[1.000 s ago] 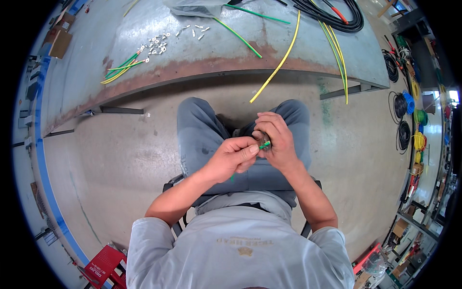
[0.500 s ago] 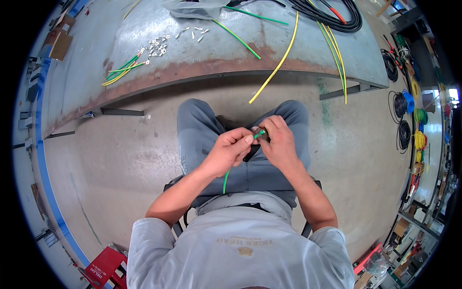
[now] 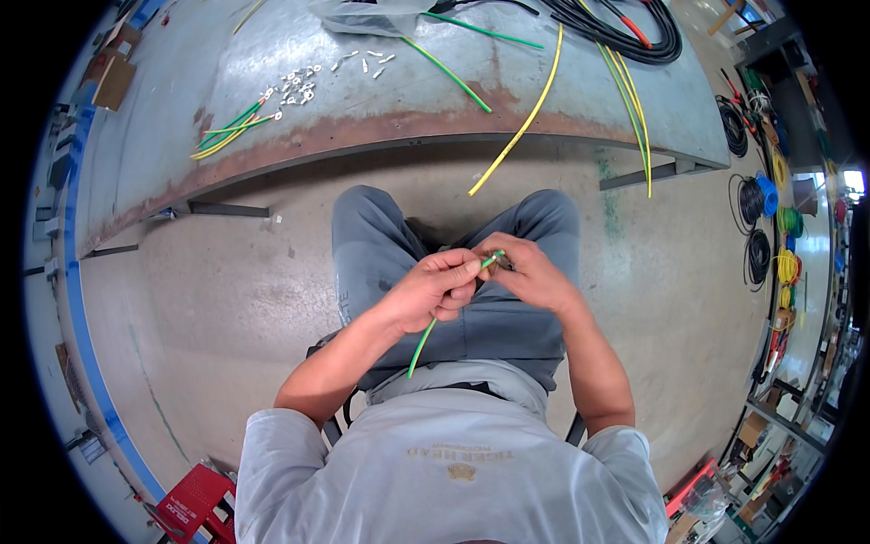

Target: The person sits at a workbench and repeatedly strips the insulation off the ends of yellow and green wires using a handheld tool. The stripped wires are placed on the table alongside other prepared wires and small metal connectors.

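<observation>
Over my lap, my left hand [image 3: 437,288] is closed around a green wire [image 3: 420,349] with a yellow streak. The wire's tail hangs below that hand, and its short upper end pokes out past the thumb and forefinger. At this upper end my right hand [image 3: 530,272] is closed on a small dark tool [image 3: 506,264], whose kind I cannot make out because the fingers cover most of it. The fingertips of both hands are nearly touching.
On the metal table [image 3: 362,127] ahead lie loose metal lugs [image 3: 297,88], wires with lugs attached [image 3: 237,134], a clear plastic bag [image 3: 372,16] and a black cable coil [image 3: 634,41]. A yellow wire [image 3: 521,127] overhangs the table edge. A red stool [image 3: 195,499] stands at lower left.
My right hand has turned and shifted slightly downward at the wire's end. The black part that showed between my hands is now hidden. The wire's tail has swung a little left.
</observation>
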Available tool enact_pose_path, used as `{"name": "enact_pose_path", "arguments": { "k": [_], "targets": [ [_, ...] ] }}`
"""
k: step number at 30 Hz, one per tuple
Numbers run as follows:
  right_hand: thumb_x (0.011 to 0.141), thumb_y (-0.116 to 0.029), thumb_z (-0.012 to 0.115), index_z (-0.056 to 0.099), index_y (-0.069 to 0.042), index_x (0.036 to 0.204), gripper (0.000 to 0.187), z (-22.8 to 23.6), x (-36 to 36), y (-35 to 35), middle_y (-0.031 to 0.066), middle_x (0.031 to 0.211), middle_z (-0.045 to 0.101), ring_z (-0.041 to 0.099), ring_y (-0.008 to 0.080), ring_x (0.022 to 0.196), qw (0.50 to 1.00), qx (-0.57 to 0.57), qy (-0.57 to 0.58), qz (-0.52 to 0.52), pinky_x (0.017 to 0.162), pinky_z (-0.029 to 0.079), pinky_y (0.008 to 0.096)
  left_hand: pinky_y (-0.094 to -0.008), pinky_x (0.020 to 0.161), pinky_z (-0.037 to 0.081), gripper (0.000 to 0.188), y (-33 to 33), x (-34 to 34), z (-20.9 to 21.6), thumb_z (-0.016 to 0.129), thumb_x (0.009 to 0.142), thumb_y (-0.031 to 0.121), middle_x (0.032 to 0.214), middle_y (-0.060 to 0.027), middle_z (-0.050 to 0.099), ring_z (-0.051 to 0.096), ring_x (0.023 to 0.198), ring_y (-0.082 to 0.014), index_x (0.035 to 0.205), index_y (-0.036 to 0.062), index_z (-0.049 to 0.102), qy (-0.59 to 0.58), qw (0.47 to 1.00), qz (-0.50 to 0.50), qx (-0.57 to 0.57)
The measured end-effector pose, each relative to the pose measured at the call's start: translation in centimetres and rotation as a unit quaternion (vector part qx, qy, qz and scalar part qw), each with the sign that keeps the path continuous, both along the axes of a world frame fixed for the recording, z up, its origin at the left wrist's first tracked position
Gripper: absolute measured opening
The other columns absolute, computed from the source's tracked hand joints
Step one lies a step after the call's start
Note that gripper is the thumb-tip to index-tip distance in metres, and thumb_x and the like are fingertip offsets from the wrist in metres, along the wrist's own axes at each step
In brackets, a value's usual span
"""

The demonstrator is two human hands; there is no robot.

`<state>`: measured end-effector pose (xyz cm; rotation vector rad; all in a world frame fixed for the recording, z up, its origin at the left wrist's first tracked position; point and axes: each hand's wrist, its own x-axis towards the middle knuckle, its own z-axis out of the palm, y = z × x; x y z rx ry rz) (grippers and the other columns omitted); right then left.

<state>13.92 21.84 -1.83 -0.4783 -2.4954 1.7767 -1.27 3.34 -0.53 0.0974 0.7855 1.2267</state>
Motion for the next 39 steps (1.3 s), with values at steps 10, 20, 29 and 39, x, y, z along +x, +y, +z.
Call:
{"name": "enact_pose_path", "arguments": {
  "k": [10,20,29,39],
  "targets": [
    [0.112,-0.035,0.062,0.069,-0.001,0.110,0.034,-1.5,0.6,1.9,0.0170,0.088,0.069,0.068,0.0259,0.081,0.976,-0.019,-0.037,-0.214,0.078,0.055,0.0396,-0.0230,0.049,0.021,0.019,0.3,-0.4,-0.2,0.054,0.118,0.028,0.078,0.0051,0.048,0.028,0.058,-0.0032,0.117,0.0115,0.064,0.024,0.995,0.097,-0.013],
    [0.101,-0.007,0.066,0.068,-0.007,0.114,0.013,-0.2,-1.6,-1.4,0.0197,0.091,0.073,0.073,0.0426,0.089,0.973,0.192,0.070,-0.106,0.078,0.057,0.0473,-0.0234,0.049,0.019,0.018,0.3,0.1,0.4,0.053,0.119,0.027,0.074,0.0059,0.042,0.027,0.059,-0.0037,0.116,0.0125,0.061,0.030,0.999,0.020,-0.007],
    [0.106,-0.034,0.075,0.074,-0.001,0.104,0.033,1.2,-0.5,-1.1,-0.0014,0.082,0.064,0.055,0.0086,0.079,0.974,-0.199,-0.102,-0.049,0.072,0.048,0.0307,-0.0263,0.061,0.039,0.016,0.5,-1.5,-0.7,0.054,0.117,0.026,0.092,-0.0030,0.060,0.046,0.069,-0.0095,0.120,0.0111,0.061,0.038,0.926,0.374,0.026],
    [0.097,-0.028,0.085,0.075,0.000,0.107,0.031,0.6,-1.0,-2.3,0.0002,0.082,0.065,0.056,0.0083,0.077,0.986,-0.143,-0.086,-0.022,0.071,0.048,0.0305,-0.0366,0.093,0.056,0.020,-0.9,-5.1,-2.2,0.052,0.118,0.021,0.125,-0.0159,0.071,0.064,0.097,-0.0181,0.123,0.0050,0.062,0.019,0.879,0.467,0.094]
  ]
}}
